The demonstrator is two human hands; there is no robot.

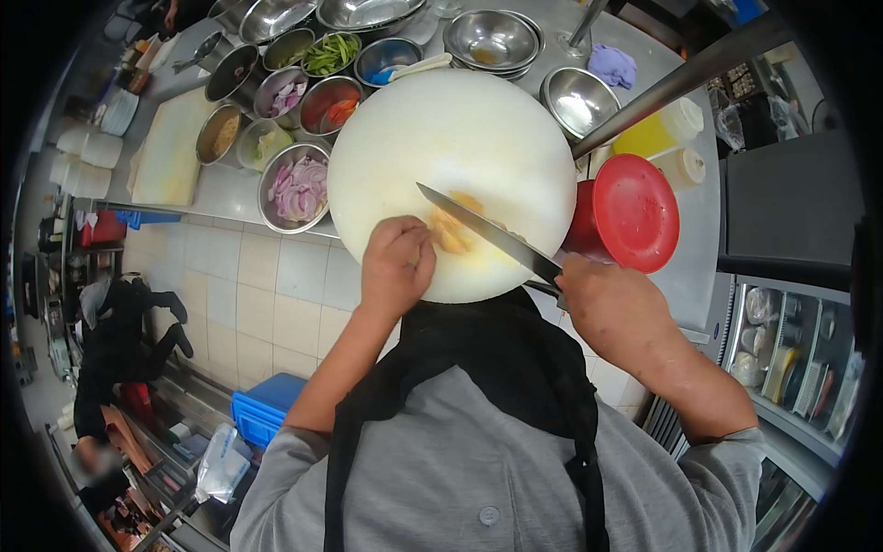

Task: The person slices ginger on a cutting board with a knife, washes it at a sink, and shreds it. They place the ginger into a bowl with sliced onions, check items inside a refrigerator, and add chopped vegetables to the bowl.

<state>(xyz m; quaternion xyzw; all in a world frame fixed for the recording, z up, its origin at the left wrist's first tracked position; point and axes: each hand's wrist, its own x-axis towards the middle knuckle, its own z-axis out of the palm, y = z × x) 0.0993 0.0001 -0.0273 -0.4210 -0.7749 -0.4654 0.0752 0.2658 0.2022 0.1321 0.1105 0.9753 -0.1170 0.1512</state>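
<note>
A knife (492, 230) is gripped by its handle in my right hand (612, 299), its blade pointing up and left over the round white cutting board (441, 129). Beneath and beside the blade lies pale orange food in pieces (451, 232). My left hand (399, 262) rests at the food's left side with fingers curled against it; the fingertips are partly hidden. Sliced purple onion (299, 189) fills a metal bowl left of the board.
Several metal bowls (331, 99) of ingredients stand behind and left. A red plate (636, 213), a metal bowl (579, 99) and a metal post (681, 78) are at the right. A rectangular board (170, 152) lies far left. Another person (120, 340) is at the left.
</note>
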